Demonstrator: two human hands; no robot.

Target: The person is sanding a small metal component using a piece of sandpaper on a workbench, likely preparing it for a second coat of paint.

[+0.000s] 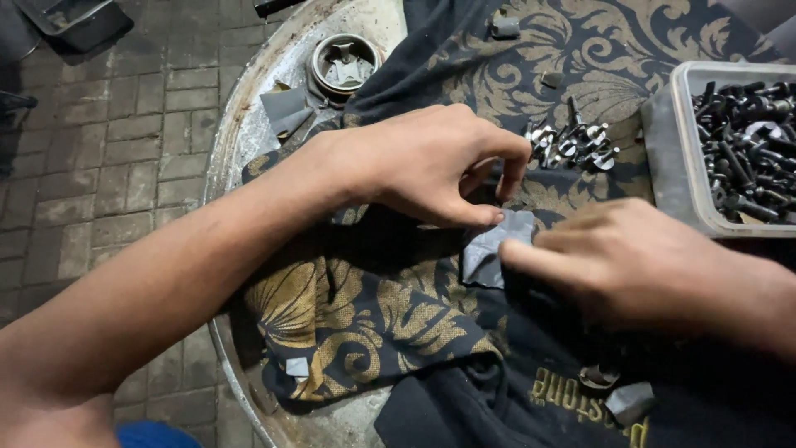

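While the left hand (pixel 431 162) pinched one edge of the grey sandpaper scrap (pixel 491 249) on the patterned cloth (pixel 348 307), the right hand (pixel 630 265) pressed it flat with extended fingers. A slip could probably have torn it or scattered the nearby bolts (pixel 572 143).

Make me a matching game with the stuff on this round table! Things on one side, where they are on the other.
Things:
1. grey scrap
2. clear plastic box
3. round metal cup
4. shiny small metal parts

Places:
A. far right, full of dark bolts
B. top, on the bare metal rim of the table
C. between the left hand and the right hand
D. loose on the patterned cloth, just left of the box

Pairs: 1-C, 2-A, 3-B, 4-D
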